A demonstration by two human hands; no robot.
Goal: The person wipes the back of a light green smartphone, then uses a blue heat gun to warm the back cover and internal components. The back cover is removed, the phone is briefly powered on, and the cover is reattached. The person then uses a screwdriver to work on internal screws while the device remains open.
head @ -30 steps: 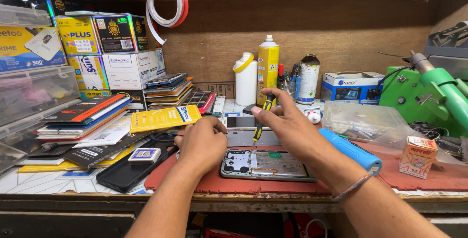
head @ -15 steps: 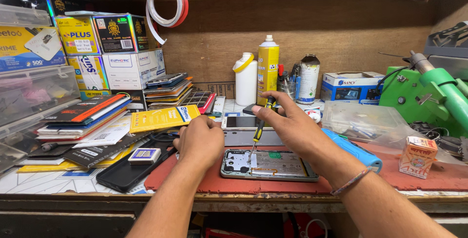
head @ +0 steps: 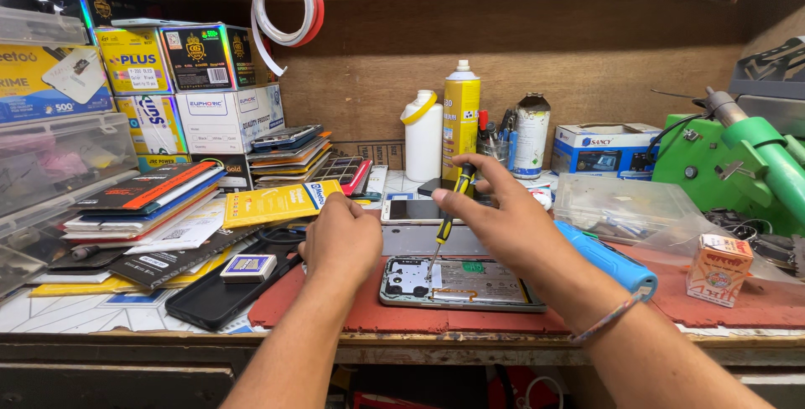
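A wooden workbench (head: 109, 313) fills the view, backed by a plywood wall and crowded with stock. On the left stands a stack of coloured cardboard boxes (head: 180, 82), and on the far right a green machine (head: 738, 162) sits at the bench's edge. A red work mat (head: 335, 308) lies across the front of the bench, and on it, flat and just in front of the person, rests an opened phone (head: 461, 283) with its back off and inner plates showing. Behind it stand a yellow spray can (head: 461, 111) and a white bottle (head: 423, 132), side by side. A blue cylindrical tool (head: 608, 258) lies on the mat just right of the right forearm. The left hand (head: 342, 237) is curled knuckles-up, resting at the phone's left end; what its fingers press or hold is hidden, so its grip cannot be told. The right hand (head: 503, 220) pinches a black-and-yellow screwdriver (head: 449, 212) between thumb and fingers, the tool tilted slightly, its tip down on the upper left part of the opened phone.
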